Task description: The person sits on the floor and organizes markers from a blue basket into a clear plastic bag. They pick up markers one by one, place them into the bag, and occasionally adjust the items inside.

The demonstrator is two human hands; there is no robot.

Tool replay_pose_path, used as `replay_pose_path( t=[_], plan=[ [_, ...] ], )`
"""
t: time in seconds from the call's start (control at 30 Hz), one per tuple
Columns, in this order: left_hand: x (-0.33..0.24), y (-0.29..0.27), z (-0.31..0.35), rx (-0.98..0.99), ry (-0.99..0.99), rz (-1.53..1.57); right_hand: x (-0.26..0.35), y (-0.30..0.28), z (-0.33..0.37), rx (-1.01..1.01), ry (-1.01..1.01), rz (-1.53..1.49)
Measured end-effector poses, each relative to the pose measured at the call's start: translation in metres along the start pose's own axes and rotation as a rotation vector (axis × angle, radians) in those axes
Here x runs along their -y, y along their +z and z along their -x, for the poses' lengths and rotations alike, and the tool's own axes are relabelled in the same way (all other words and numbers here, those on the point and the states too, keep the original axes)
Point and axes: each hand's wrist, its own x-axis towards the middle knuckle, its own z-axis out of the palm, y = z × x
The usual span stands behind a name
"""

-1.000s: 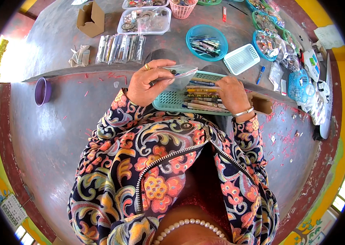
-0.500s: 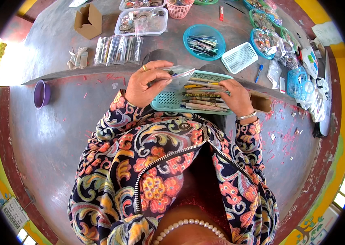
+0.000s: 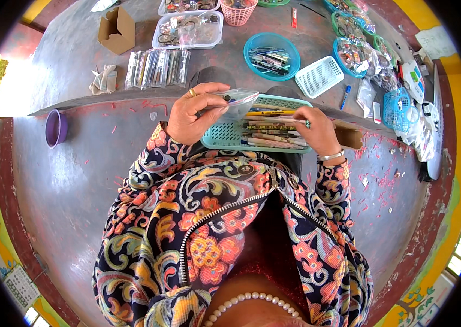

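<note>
My left hand (image 3: pixel 195 114) is closed on the rim of a clear plastic zip bag (image 3: pixel 241 103), which hangs over the left part of a pale teal basket (image 3: pixel 220 140). A few small dark items show inside the bag. To the right, my right hand (image 3: pixel 318 129) pinches a thin pale pencil (image 3: pixel 285 119), its far end aimed at the bag and a teal bit showing by my fingers. Beneath it several pencils (image 3: pixel 274 140) lie in the basket, some patterned, some wooden. A yellow pencil (image 3: pixel 271 113) lies near the basket's far side.
Beyond the basket, the grey table holds a blue bowl of pens (image 3: pixel 294 60), an empty pale basket (image 3: pixel 320 77), filled clear bags (image 3: pixel 157 68), a white tray (image 3: pixel 217 37) and a cardboard box (image 3: pixel 117 31). A blue pen (image 3: pixel 346 96) lies at right; a purple bowl (image 3: pixel 56 128) stands on the floor.
My right hand has drawn the pale pencil slightly up and apart from the others, uncovering the yellow pencil in the basket. My left hand with the bag has hardly moved.
</note>
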Motion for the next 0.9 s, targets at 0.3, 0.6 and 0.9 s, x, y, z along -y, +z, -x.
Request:
replay_pose_path(
  t=[0.3,0.6,0.9],
  plan=[
    [-0.003,-0.001,-0.002,0.018,0.012,-0.029,-0.022,0.008,0.011,-0.357,0.331,-1.525],
    [-0.002,0.003,0.000,-0.021,-0.045,0.007,-0.032,0.013,0.012,-0.461,0.110,-2.037],
    [-0.002,0.003,0.000,-0.023,-0.040,0.037,-0.030,0.012,0.013,-0.515,0.135,-2.020]
  ],
)
